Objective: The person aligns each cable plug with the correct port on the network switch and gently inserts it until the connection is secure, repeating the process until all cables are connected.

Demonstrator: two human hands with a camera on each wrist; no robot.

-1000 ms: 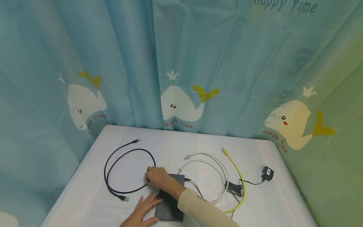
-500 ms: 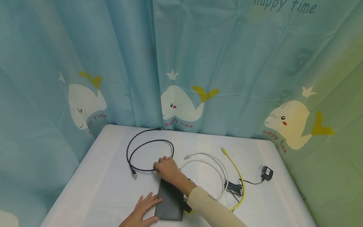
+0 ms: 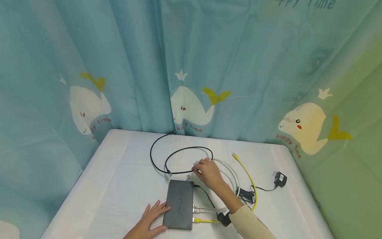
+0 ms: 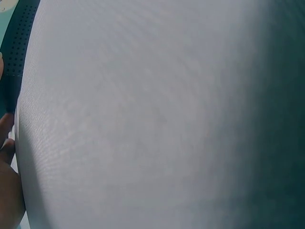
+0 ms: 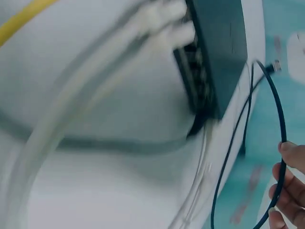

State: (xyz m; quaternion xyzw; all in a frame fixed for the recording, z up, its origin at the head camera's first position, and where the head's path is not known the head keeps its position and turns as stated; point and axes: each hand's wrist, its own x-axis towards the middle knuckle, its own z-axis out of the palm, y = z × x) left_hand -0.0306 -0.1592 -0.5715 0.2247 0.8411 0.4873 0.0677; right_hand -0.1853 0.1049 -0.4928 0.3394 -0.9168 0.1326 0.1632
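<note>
My right hand (image 3: pixel 210 174) pinches a black Ethernet cable (image 3: pixel 191 147), looped loosely, beyond the far right corner of a dark grey network switch (image 3: pixel 179 204). In the right wrist view, thumb and fingers of the right hand (image 5: pixel 293 183) close round the black cable (image 5: pixel 282 109). One plug of it reaches the table's far edge; the other hangs near the switch's far end. My left hand (image 3: pixel 149 220) lies with spread fingers against the switch's left side. White cables (image 3: pixel 206 209) and a yellow cable (image 3: pixel 209 221) are plugged into its right side.
A thin black power cord (image 3: pixel 206 192) runs from the switch to a tied bundle (image 3: pixel 246 196) and a black power adapter (image 3: pixel 280 179) at the right. The yellow cable's free plug (image 3: pixel 234 156) points to the far edge. A blue curtain (image 3: pixel 143 66) hangs behind the table.
My right hand has moved right and away from the switch, carrying the black cable with it. The switch's top and plugged-in cables have come into sight. My left hand stays put.
</note>
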